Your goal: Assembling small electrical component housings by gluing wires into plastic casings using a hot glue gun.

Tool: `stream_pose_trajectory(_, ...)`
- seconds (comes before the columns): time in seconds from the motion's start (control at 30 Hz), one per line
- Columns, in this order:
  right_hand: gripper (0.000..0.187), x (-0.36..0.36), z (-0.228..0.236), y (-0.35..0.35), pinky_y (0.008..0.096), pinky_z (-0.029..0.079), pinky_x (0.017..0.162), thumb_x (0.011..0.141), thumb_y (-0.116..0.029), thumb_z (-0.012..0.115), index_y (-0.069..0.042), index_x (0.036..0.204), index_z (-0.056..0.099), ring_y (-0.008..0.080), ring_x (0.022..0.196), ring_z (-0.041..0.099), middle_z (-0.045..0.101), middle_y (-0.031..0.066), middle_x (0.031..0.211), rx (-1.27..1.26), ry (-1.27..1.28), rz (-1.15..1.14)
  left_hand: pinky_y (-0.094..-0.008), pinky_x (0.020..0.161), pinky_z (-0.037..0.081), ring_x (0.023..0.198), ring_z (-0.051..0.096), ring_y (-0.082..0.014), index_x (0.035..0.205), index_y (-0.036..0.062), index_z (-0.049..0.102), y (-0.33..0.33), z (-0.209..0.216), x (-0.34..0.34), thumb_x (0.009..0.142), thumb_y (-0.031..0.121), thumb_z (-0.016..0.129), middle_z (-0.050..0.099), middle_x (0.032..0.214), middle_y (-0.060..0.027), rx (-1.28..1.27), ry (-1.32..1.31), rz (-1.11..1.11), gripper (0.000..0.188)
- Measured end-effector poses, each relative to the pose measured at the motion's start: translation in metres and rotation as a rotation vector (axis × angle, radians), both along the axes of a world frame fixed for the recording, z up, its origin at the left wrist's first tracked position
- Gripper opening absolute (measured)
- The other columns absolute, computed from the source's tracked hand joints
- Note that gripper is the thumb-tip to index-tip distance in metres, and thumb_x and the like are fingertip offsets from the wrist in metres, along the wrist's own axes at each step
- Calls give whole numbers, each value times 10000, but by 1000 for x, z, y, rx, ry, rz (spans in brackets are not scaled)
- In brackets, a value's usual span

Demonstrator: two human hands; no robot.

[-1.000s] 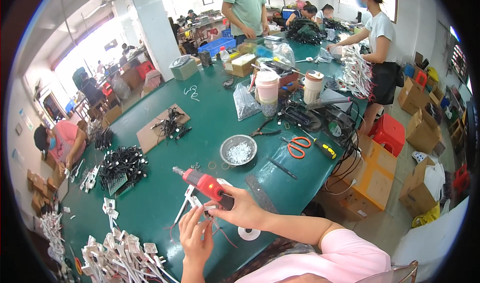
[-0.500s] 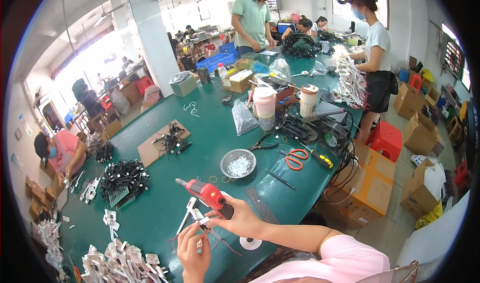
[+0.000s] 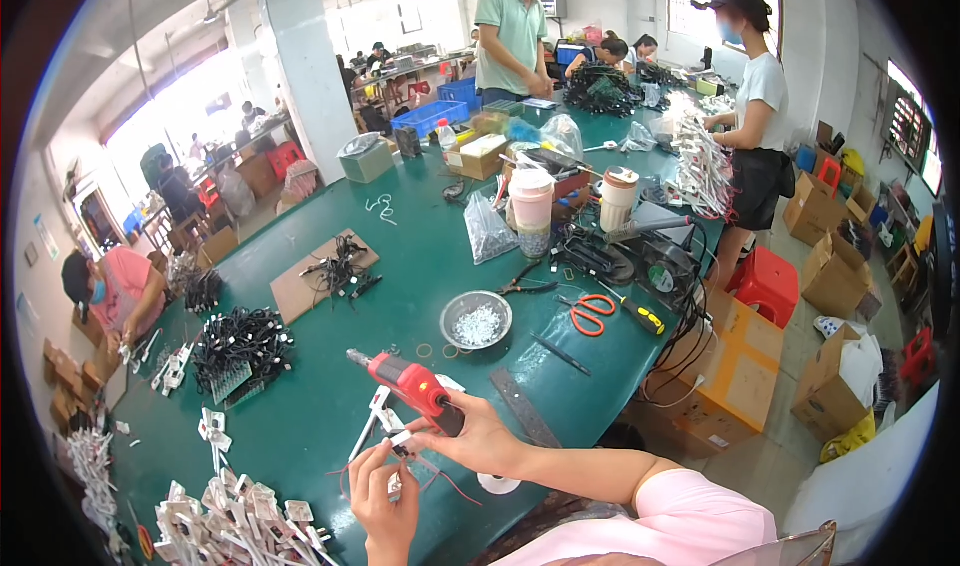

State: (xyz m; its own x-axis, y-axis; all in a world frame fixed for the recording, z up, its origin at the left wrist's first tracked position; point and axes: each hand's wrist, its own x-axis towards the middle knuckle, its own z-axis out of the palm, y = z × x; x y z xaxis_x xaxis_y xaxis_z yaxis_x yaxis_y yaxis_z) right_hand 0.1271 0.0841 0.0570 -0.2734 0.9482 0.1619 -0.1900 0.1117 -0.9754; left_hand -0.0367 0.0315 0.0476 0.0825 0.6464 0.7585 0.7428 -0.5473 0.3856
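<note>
My right hand (image 3: 485, 441) is wrapped round the handle of a red and black electric screwdriver (image 3: 408, 380), its metal tip pointing away to the left. Thumb and fingertips of that hand also reach a small white plastic part (image 3: 404, 446) with a dark piece on it. From the near side my left hand (image 3: 385, 501) pinches the same part. Thin red wires (image 3: 455, 486) trail below it. Just beyond lies a white stick-shaped plastic piece (image 3: 372, 418) on the green table (image 3: 400, 276). My fingers partly hide the held part.
A metal bowl of small white pieces (image 3: 477, 323), orange-handled scissors (image 3: 592, 316), a yellow-black screwdriver (image 3: 642, 316) and a steel ruler (image 3: 524, 406) lie beyond my hands. White assemblies (image 3: 235, 521) heap at near left, black cables (image 3: 240, 351) farther. Co-workers stand and sit around the table.
The view has shifted slightly. My hands keep nearly the same hold on the electric screwdriver and the white part. Across the table, the person in green has brought their hands closer together.
</note>
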Motion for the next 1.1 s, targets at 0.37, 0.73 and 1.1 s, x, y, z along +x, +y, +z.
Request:
stream_pose_trajectory(0.37, 416, -1, -5, 0, 263, 509, 761, 807, -128, 731, -27, 1165, 543, 102, 851, 648, 694, 70, 941, 3, 27, -27, -422, 791, 484, 933, 598, -355, 774, -9, 564, 0, -3, 1, 688, -73, 649, 642, 1061, -182, -19, -7, 31, 137)
stream_pose_trajectory(0.73, 226, 41, 15, -22, 229, 458, 519, 874, -187, 681, -9, 972, 583, 60, 574, 572, 655, 45, 751, -117, 42, -161, -416, 781, 491, 930, 603, -350, 790, -15, 549, 0, 1, 0, 685, -92, 626, 645, 1047, -184, -17, -24, 37, 151)
stream_pose_trajectory(1.1, 197, 89, 7, -55, 209, 372, 416, 904, -187, 622, -5, 979, 624, 55, 446, 488, 604, 38, 607, -136, 185, -221, -408, 761, 504, 914, 608, -342, 800, -15, 537, -1, 1, 2, 692, -112, 608, 652, 1026, -174, 23, 2, 68, 162)
